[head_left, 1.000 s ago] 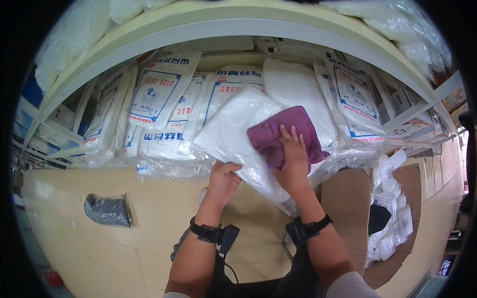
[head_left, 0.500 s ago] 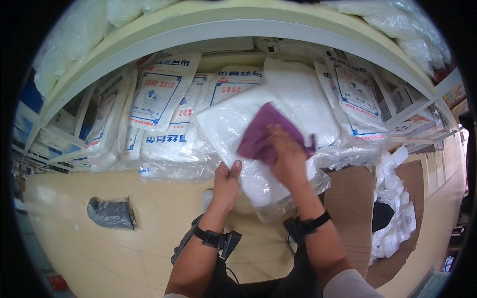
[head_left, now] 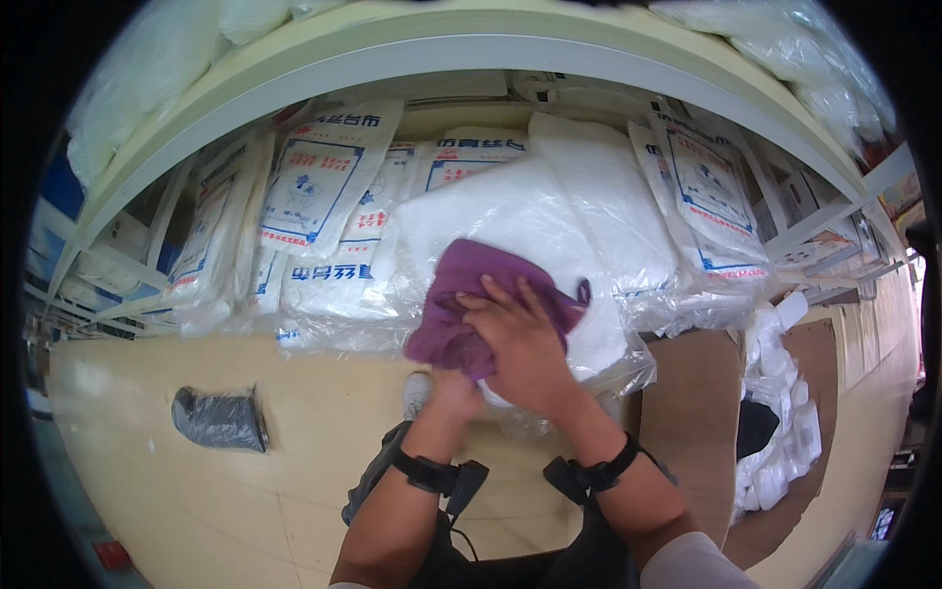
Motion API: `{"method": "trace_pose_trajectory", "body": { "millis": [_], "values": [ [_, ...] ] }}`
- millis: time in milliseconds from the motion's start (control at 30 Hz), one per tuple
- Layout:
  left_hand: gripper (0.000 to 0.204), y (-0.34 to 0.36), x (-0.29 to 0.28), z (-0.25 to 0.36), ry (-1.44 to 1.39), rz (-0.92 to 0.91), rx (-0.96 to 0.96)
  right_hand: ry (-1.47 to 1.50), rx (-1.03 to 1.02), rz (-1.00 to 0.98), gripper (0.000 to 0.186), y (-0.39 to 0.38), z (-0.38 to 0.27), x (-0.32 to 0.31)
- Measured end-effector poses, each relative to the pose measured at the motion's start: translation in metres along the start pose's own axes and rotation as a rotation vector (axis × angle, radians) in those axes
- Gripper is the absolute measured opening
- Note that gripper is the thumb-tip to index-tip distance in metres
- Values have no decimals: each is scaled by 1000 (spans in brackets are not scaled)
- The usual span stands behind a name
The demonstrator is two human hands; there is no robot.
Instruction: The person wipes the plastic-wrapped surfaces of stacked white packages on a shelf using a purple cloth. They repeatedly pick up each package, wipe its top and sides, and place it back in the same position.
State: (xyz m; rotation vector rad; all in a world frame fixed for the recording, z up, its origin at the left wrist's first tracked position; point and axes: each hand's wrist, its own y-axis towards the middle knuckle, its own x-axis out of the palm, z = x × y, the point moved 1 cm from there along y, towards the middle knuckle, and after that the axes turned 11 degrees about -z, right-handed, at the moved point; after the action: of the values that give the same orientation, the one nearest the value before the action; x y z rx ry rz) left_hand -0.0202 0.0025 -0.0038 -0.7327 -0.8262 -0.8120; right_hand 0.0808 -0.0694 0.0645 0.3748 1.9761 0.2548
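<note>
A purple cloth (head_left: 456, 280) lies bunched over the near-left part of a white package in clear plastic (head_left: 491, 211). My right hand (head_left: 520, 339) holds the cloth pressed against that package, its fingers bent and somewhat apart on top. My left hand (head_left: 454, 395) is at the package's near edge, just below the cloth. The cloth covers its fingers, so their grip is hidden. Clear wrapping hangs loosely at the package's near right corner. The package rests on other plastic-wrapped white packs on a shelf.
Printed white packs (head_left: 312, 187) stand along the shelf, under a pale upper board (head_left: 471, 49) with bagged goods on it. An open cardboard box (head_left: 687, 422) with white plastic items is on the floor at right. A grey wrapped bundle (head_left: 221, 420) lies at left.
My right hand has moved the purple cloth left and toward me over the package. The cloth now covers my left hand's fingers, which showed at the package's edge before.
</note>
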Motion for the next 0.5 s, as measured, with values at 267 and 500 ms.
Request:
{"method": "trace_pose_trajectory", "body": {
  "millis": [267, 500],
  "values": [
    [56, 11, 4, 29, -8, -13, -42, -129, 453, 267, 59, -49, 110, -44],
    [61, -1, 0, 0, 116, -100, -241, 72, 173, 269, 40, -26, 33, -33]
  ]
}}
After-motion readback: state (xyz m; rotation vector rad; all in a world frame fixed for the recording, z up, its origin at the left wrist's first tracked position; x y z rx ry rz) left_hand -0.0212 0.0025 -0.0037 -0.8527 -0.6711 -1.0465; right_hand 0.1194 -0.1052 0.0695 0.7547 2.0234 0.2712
